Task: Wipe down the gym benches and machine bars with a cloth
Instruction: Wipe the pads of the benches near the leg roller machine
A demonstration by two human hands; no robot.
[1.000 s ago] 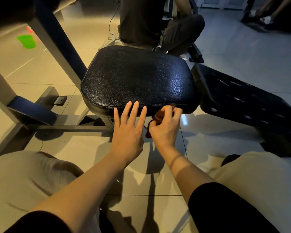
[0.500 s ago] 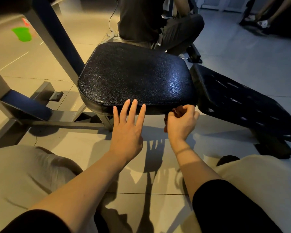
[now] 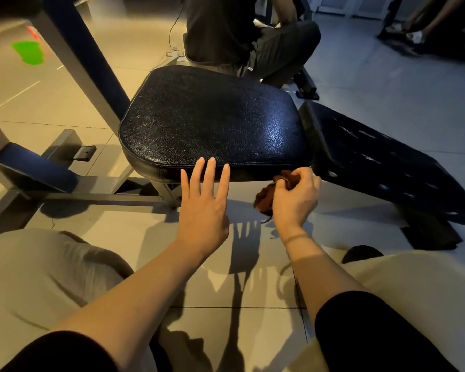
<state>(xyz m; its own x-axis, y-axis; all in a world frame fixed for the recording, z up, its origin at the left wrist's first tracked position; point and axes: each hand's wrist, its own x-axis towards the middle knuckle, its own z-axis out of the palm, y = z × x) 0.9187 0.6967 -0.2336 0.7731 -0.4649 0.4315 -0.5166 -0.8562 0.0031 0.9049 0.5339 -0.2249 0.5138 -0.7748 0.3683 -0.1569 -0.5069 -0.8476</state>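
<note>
A green object lies on the tiled floor at the far left, blurred. Beside it, a blue and grey frame post slants down to a grey base bar; a blue padded arm sits at the frame's left end.

The black seat pad occupies the centre. My left hand is at the near edge of the pad, left of its middle. Its fingers are straight and spread, tips against the pad's front face. It holds nothing.

My right hand is at the near right corner of the pad. Its fingers are curled around a bunched brown cloth. The cloth presses against the lower front edge of the pad at that corner; part of it hangs below the hand.

To the right, a second black pad slopes down toward the floor, just beside the seat pad.

Beyond the far edge of the seat pad, another person in dark clothing sits.

My knees, in light trousers, frame the bottom left and right.
</note>
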